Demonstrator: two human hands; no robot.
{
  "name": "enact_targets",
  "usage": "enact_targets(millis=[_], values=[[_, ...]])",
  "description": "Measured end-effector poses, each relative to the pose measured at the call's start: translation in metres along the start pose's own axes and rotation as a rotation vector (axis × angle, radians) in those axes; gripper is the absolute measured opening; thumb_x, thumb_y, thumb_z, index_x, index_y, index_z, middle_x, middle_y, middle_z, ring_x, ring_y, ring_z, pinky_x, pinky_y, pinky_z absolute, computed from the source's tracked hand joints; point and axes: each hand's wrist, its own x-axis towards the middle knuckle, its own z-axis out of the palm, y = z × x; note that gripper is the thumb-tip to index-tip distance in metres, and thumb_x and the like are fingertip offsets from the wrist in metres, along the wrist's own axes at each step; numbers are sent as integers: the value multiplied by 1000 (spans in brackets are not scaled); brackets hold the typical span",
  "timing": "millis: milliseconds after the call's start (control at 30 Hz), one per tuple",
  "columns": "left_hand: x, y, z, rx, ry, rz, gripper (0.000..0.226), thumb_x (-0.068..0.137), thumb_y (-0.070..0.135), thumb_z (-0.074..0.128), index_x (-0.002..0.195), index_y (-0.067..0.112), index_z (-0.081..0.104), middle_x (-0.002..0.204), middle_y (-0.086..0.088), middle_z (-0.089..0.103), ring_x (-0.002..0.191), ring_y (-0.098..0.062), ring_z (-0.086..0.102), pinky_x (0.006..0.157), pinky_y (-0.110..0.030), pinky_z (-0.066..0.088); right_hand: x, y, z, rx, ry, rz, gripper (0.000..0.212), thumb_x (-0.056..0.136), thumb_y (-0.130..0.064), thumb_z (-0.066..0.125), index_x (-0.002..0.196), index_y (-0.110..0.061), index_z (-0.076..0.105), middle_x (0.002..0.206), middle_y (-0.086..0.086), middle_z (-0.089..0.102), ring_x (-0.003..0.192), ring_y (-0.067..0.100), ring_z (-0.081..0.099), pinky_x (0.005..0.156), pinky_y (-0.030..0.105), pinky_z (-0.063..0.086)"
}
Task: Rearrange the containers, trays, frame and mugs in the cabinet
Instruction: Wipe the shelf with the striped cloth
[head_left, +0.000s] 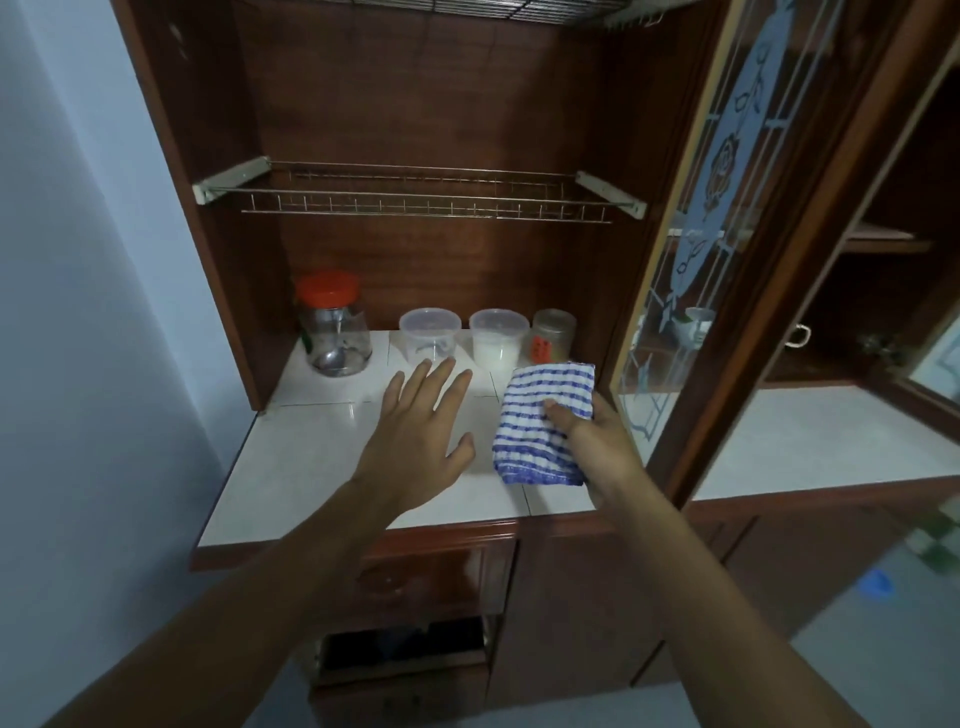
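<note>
Left hand (421, 426) hovers, fingers (434, 384) apart, just before the two tubs (430, 335) at the back of the counter (311, 457); right hand (597, 441) has fingers clamped on a cloth (540, 421). A careless reach could tip the light tubs over

My left hand (421, 441): centre frame, palm down, fingers spread. My right hand (597, 441): right of centre, thumb pinching striped cloth (540, 431). Both forearms rise from lower edge.

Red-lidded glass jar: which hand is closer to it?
Left. The open left hand is right of the red-lidded glass jar; the right hand, gripping a blue-and-white striped cloth, is farther right.
</note>
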Motion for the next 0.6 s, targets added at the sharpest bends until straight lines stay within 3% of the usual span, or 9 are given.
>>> enact_targets(millis=[167, 300, 600], values=[[-24, 22, -13, -4, 48, 40, 64, 85, 43, 51, 139, 8, 48, 146, -15, 45, 136, -36, 40, 110, -56, 25, -45, -6, -13, 30, 9, -13, 21, 95, -22, 64, 115, -18, 62, 96, 5, 74, 80, 18, 74, 59, 26, 56], [-38, 47, -25, -43, 60, 63, 66, 86, 45, 40, 139, 7, 48, 146, -16, 45, 136, -36, 40, 110, -59, 28, -74, -9, -34, 33, 31, -27, 19, 94, -23, 64, 113, -18, 63, 93, 4, 75, 82, 20, 74, 61, 29, 58], [-50, 114, -37, -62, 72, 47, 67, 86, 44, 39, 141, 6, 46, 147, -15, 43, 138, -35, 36, 113, -54, 21, -117, -20, -100, 32, 12, -63, 19, 95, -21, 62, 113, -16, 63, 96, 4, 75, 83, 22, 74, 74, 40, 61]])
